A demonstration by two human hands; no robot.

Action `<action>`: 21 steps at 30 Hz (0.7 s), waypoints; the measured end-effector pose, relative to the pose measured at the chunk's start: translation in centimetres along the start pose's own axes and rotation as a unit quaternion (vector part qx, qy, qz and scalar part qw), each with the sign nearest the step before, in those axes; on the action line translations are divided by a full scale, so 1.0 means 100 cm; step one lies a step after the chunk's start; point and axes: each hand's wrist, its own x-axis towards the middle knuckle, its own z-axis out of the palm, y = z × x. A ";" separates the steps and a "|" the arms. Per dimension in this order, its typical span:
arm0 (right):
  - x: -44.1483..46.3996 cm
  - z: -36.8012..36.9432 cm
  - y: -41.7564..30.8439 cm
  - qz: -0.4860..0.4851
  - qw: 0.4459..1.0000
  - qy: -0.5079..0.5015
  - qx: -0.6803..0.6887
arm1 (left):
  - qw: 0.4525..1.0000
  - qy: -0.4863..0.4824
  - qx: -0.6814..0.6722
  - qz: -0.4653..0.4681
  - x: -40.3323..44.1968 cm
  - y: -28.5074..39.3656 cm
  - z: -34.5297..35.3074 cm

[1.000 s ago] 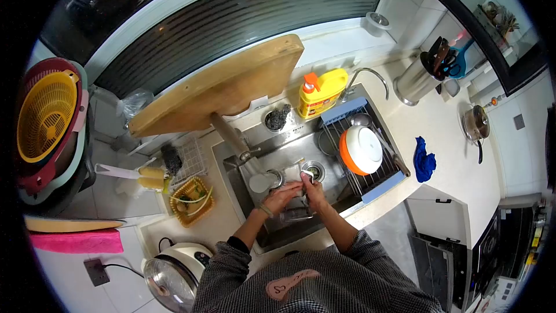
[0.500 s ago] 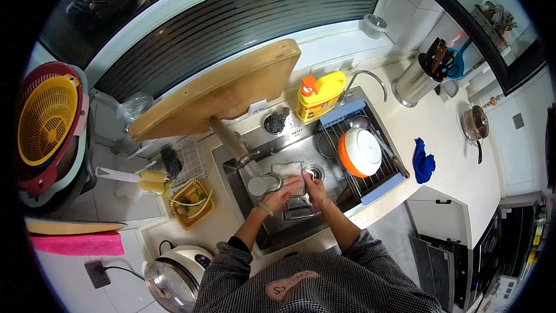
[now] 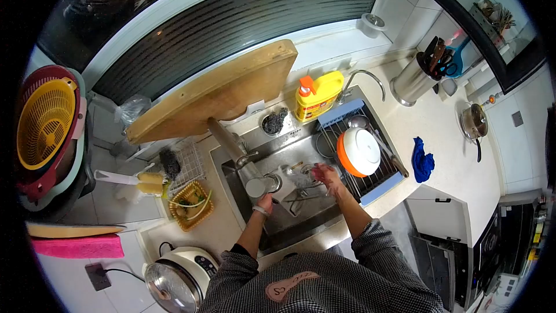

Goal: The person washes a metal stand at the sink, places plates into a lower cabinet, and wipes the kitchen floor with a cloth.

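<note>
My left hand (image 3: 264, 203) is low beside the faucet head (image 3: 256, 187), its fingers mostly hidden behind it. Close by in the sink (image 3: 301, 230) lies a pale, flat, shiny thing (image 3: 288, 204), wet and too unclear to name; whether the left hand grips it cannot be seen. My right hand (image 3: 328, 176) is over the drain side of the basin, fingers spread and somewhat blurred, with nothing visible in them. Splashing water blurs the space between both hands.
On the sink's right, a drying rack (image 3: 379, 181) holds an orange and white bowl (image 3: 359, 152) and a ladle (image 3: 359, 122). Behind stand a yellow detergent bottle (image 3: 317, 99), a scourer (image 3: 275, 122) and a large cutting board (image 3: 220, 93). A blue cloth (image 3: 423, 160) lies right.
My hands, close together under the faucet before, have moved apart: the left back toward the faucet's near side, the right outward to the right. The pale thing has shifted and water now splashes.
</note>
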 end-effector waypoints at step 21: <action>-0.096 0.116 0.043 -0.264 0.912 -0.017 -0.314 | 0.976 0.117 -0.019 0.185 -0.022 -0.017 0.063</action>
